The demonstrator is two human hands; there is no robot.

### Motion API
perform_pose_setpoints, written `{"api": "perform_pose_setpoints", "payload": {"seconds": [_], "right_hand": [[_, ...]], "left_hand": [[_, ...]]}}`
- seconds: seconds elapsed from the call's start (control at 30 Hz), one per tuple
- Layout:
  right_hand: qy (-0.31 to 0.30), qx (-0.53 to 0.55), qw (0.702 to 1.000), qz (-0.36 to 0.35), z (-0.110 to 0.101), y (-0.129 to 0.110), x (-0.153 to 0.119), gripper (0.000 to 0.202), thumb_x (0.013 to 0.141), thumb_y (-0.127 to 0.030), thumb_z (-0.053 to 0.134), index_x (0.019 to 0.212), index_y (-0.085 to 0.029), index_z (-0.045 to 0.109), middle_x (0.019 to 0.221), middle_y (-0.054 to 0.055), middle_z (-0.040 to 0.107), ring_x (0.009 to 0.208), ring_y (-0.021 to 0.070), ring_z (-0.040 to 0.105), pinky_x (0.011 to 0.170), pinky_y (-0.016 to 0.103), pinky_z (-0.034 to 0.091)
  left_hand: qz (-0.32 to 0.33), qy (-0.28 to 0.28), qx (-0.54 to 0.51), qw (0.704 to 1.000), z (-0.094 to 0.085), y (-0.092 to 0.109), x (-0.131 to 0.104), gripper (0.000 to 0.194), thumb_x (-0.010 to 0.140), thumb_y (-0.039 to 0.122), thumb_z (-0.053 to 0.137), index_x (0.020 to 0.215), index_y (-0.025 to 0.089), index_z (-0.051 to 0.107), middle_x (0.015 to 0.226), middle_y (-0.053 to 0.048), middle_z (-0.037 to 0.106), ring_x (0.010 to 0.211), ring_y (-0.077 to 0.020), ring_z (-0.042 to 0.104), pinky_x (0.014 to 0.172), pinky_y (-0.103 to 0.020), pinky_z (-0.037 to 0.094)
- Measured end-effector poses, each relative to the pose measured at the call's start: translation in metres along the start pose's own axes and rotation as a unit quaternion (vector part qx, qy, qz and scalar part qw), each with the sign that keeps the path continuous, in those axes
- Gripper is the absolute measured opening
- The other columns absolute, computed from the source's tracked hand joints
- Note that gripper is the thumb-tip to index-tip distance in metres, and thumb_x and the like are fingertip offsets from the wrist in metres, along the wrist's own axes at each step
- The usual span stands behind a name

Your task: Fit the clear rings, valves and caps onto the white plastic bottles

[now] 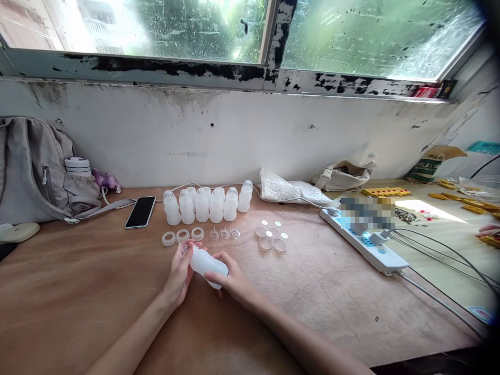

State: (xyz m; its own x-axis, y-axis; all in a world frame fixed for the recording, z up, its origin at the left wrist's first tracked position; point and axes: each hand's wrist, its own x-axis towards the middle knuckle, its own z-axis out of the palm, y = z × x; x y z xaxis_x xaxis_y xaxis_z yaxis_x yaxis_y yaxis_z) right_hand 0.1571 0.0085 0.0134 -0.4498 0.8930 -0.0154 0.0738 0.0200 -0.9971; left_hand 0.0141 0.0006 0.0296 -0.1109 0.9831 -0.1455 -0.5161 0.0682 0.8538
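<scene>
A frosted white baby bottle [209, 265] lies tilted between my two hands above the table. My left hand [177, 276] is closed around its top end, where a clear cap partly shows among the fingers. At the lower end, my right hand [236, 281] grips the bottle's body with thumb and fingers. Just beyond my hands are three white collar rings [183, 236], and to their right three clear silicone nipples [224, 234]. Farther right lie several clear round pieces [265, 243] with small white discs [269, 234]. Several capped baby bottles [202, 205] stand behind them.
A phone [140, 212] lies left of the bottles, near a grey backpack [31, 166]. On the right are a white power strip [365, 242] with cables, a padded white envelope [291, 190] and a cloth bag [346, 173]. Another person's hand [490, 230] shows at the far right edge.
</scene>
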Motion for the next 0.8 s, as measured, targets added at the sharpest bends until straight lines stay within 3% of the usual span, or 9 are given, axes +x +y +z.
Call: {"api": "perform_pose_setpoints", "payload": {"seconds": [0.1,0.2,0.27,0.33,0.37,0.5,0.6,0.67,0.8], "right_hand": [[-0.128,0.234,0.955,0.132,-0.001,-0.002,0.001,0.042,0.074,-0.053,0.043,0.092,-0.015,0.046,0.063,0.000,0.055,0.037,0.0071,0.043,0.030,0.017,0.024],[-0.200,0.291,0.922,0.160,-0.003,-0.004,0.001,0.050,0.074,-0.057,0.034,0.092,-0.012,0.049,0.065,0.002,0.055,0.034,0.0052,0.038,0.029,0.017,0.019],[-0.172,0.207,0.955,0.127,-0.002,-0.006,-0.001,0.048,0.074,-0.055,0.040,0.096,-0.013,0.048,0.068,0.002,0.056,0.039,0.0069,0.043,0.031,0.017,0.025],[-0.069,0.027,0.997,0.019,-0.002,-0.008,-0.004,0.044,0.070,-0.047,0.053,0.101,-0.016,0.046,0.077,0.004,0.058,0.053,0.0115,0.052,0.041,0.020,0.038],[-0.005,-0.085,0.995,-0.052,-0.003,-0.008,-0.005,0.044,0.069,-0.040,0.057,0.104,-0.017,0.046,0.084,0.005,0.058,0.063,0.0148,0.055,0.049,0.023,0.043],[0.132,-0.407,0.869,-0.246,-0.007,-0.004,-0.005,0.047,0.071,-0.021,0.056,0.116,-0.020,0.045,0.096,0.009,0.057,0.085,0.0227,0.054,0.069,0.033,0.046],[0.132,-0.464,0.835,-0.264,-0.009,-0.001,-0.005,0.051,0.071,-0.017,0.054,0.120,-0.021,0.042,0.096,0.009,0.056,0.083,0.0223,0.055,0.068,0.032,0.046],[0.117,-0.444,0.852,-0.252,-0.007,-0.002,-0.006,0.052,0.070,-0.020,0.056,0.119,-0.021,0.041,0.096,0.009,0.057,0.083,0.0223,0.055,0.067,0.031,0.046],[0.020,-0.278,0.945,-0.174,-0.003,-0.009,-0.008,0.046,0.063,-0.030,0.065,0.104,-0.022,0.046,0.089,0.003,0.060,0.074,0.0177,0.057,0.061,0.026,0.045]], "left_hand": [[-0.007,-0.022,0.003,1.000,0.001,0.005,-0.003,0.029,0.072,0.035,0.062,0.095,0.022,0.049,0.097,-0.003,0.060,0.091,-0.0189,0.059,0.066,-0.024,0.047],[-0.007,-0.043,-0.019,0.999,0.001,0.009,-0.004,0.032,0.072,0.031,0.062,0.100,0.022,0.049,0.100,-0.003,0.060,0.096,-0.0199,0.056,0.069,-0.025,0.047],[-0.013,-0.047,-0.051,0.998,0.001,0.008,-0.003,0.035,0.074,0.033,0.060,0.106,0.023,0.049,0.104,-0.004,0.059,0.099,-0.0211,0.055,0.072,-0.028,0.046],[-0.031,-0.058,-0.086,0.994,0.001,0.006,-0.003,0.038,0.076,0.038,0.056,0.110,0.022,0.048,0.105,-0.006,0.059,0.100,-0.0225,0.054,0.076,-0.031,0.045],[-0.040,-0.067,-0.099,0.992,0.001,0.004,-0.003,0.040,0.076,0.041,0.055,0.111,0.022,0.049,0.104,-0.006,0.060,0.100,-0.0234,0.054,0.077,-0.033,0.045],[-0.035,-0.093,-0.102,0.990,0.003,-0.002,-0.006,0.042,0.071,0.045,0.059,0.105,0.020,0.055,0.102,-0.007,0.061,0.099,-0.0240,0.053,0.081,-0.034,0.043],[-0.009,-0.073,-0.078,0.994,0.005,-0.002,-0.009,0.038,0.070,0.045,0.061,0.099,0.020,0.057,0.102,-0.006,0.062,0.097,-0.0220,0.055,0.079,-0.030,0.044],[-0.004,-0.045,-0.053,0.998,0.006,0.000,-0.009,0.035,0.070,0.043,0.062,0.095,0.018,0.059,0.096,-0.005,0.064,0.089,-0.0203,0.058,0.073,-0.028,0.045],[-0.025,0.019,-0.002,1.000,0.005,0.000,-0.005,0.024,0.066,0.032,0.066,0.080,0.015,0.059,0.082,-0.004,0.065,0.076,-0.0159,0.059,0.063,-0.023,0.045]]}}
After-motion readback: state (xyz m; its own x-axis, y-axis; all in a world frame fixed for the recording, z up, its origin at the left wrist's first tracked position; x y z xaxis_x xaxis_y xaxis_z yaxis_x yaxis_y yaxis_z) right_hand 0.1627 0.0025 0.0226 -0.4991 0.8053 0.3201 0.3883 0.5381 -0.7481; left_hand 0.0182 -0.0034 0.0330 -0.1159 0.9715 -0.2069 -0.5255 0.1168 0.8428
